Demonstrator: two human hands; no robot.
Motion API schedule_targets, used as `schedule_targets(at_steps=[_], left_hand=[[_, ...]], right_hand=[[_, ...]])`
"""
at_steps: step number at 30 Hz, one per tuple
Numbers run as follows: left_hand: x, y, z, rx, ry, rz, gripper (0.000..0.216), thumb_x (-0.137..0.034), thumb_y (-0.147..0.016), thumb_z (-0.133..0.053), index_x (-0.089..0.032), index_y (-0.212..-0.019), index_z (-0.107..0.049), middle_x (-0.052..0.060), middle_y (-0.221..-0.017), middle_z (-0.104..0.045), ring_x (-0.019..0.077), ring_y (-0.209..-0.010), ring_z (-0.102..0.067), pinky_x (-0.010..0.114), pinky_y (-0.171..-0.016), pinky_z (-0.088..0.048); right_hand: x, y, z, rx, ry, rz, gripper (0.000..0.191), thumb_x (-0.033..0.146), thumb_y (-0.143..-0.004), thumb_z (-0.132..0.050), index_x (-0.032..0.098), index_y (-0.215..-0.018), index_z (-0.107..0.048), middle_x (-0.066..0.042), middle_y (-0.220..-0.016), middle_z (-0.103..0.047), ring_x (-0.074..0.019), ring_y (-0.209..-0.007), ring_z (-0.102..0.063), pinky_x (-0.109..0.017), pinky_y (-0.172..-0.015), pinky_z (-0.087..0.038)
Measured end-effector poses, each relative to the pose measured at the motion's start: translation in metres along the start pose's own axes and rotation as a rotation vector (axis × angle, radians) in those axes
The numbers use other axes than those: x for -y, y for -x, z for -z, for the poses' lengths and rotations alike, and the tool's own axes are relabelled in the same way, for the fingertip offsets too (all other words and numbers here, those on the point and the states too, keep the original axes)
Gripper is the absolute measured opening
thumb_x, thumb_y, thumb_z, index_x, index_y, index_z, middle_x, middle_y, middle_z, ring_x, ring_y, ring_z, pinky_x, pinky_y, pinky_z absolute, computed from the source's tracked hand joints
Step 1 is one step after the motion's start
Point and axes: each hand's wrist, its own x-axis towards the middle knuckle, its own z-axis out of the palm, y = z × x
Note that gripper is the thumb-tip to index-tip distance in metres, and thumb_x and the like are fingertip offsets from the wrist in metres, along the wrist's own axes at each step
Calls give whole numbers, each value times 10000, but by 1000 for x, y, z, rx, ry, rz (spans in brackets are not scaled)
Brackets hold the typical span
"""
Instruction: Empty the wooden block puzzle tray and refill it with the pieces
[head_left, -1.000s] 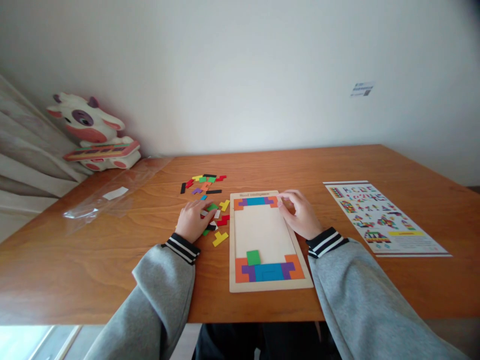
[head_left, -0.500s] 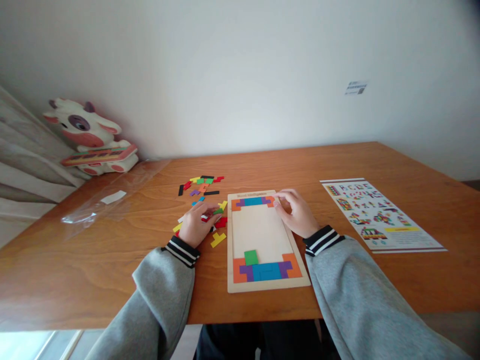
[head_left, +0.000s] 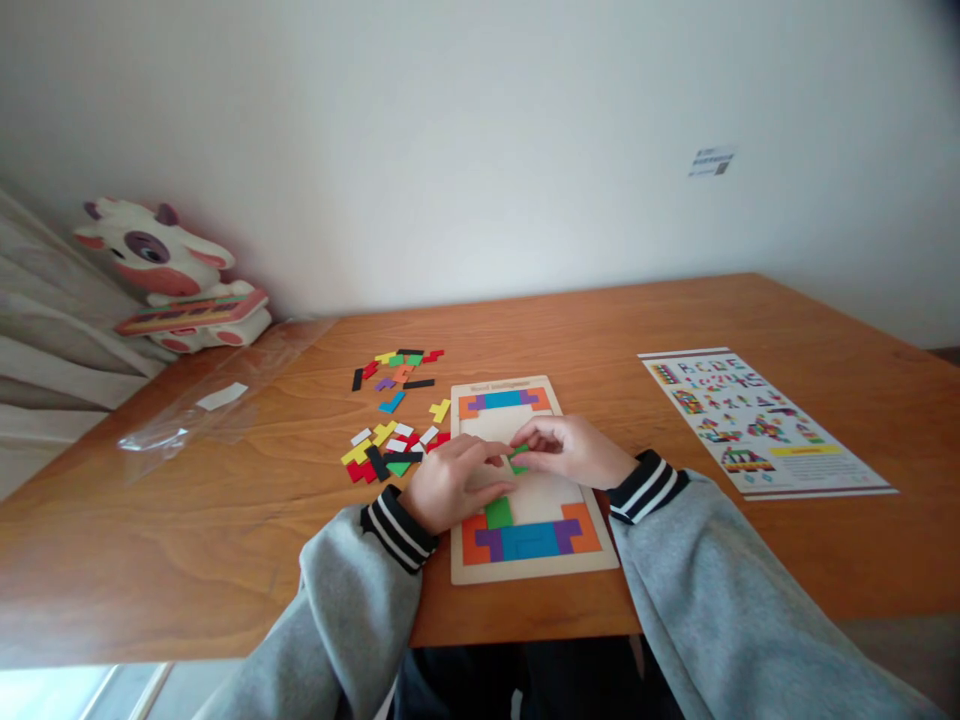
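A wooden puzzle board [head_left: 462,573] lies on the table in front of me, with coloured pieces along its far and near ends and a green square [head_left: 498,513] by the near row. Both hands meet over the board's middle. My left hand [head_left: 456,484] and my right hand [head_left: 574,450] pinch a small green piece [head_left: 518,457] between their fingertips. Loose coloured pieces [head_left: 390,448] lie scattered left of the board, with a second cluster [head_left: 397,368] farther back.
A printed pattern sheet [head_left: 757,420] lies to the right. A clear plastic bag [head_left: 217,400] and a cow-shaped toy [head_left: 169,275] sit at the back left by a curtain. The table's near edge runs just below the board.
My left hand left the loose pile carrying a green piece and moved right over the board. My right hand came down from the board's far corner to meet it.
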Motion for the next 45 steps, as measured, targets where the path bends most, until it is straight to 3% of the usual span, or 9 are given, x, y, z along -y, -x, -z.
schedule_targets(at_steps=[4,10,16,31,40,45], left_hand=[[5,1,12,104,-88,-176,347,-430,-859,-706,-172,-1087,-666,90,-959,-713,219,-890,-648,359,-831,-535],[8,2,11,80,-90,-192,242,-420,-845,-727,-188,-913,-712,73,-919,-705,197,-857,-627,333,-799,-511],[10,3,10,102,-36,-209,228,-400,-829,-749,-188,-911,-724,72,-913,-701,186,-853,-623,317,-793,-508],[15,6,8,126,16,-203,224,-437,-855,-711,-223,-902,-756,76,-902,-697,185,-870,-622,317,-822,-512],[10,2,12,132,13,-230,242,-424,-828,-741,-194,-903,-746,79,-902,-705,181,-852,-627,304,-800,-518],[11,3,11,135,7,-220,243,-427,-827,-742,-196,-901,-741,79,-908,-705,182,-857,-632,306,-800,-520]], right_hand=[[2,4,4,-12,5,-34,445,558,-678,-799,172,-840,-647,-39,-779,-724,-170,-711,-673,-304,-669,-525],[8,9,-1,90,240,-66,392,549,-722,-772,163,-754,-711,-21,-666,-686,-129,-580,-574,-251,-537,-416],[8,6,-2,152,426,160,420,585,-756,-739,166,-721,-745,-43,-699,-667,-148,-663,-578,-263,-610,-426],[5,6,-3,229,275,60,375,501,-733,-783,184,-933,-771,-23,-742,-708,-132,-627,-581,-239,-578,-459],[6,7,-3,214,273,56,353,478,-733,-788,188,-934,-774,-24,-757,-725,-126,-614,-587,-235,-572,-463],[6,7,1,281,254,47,350,416,-766,-767,177,-1022,-751,-43,-876,-752,-139,-707,-622,-253,-653,-490]])
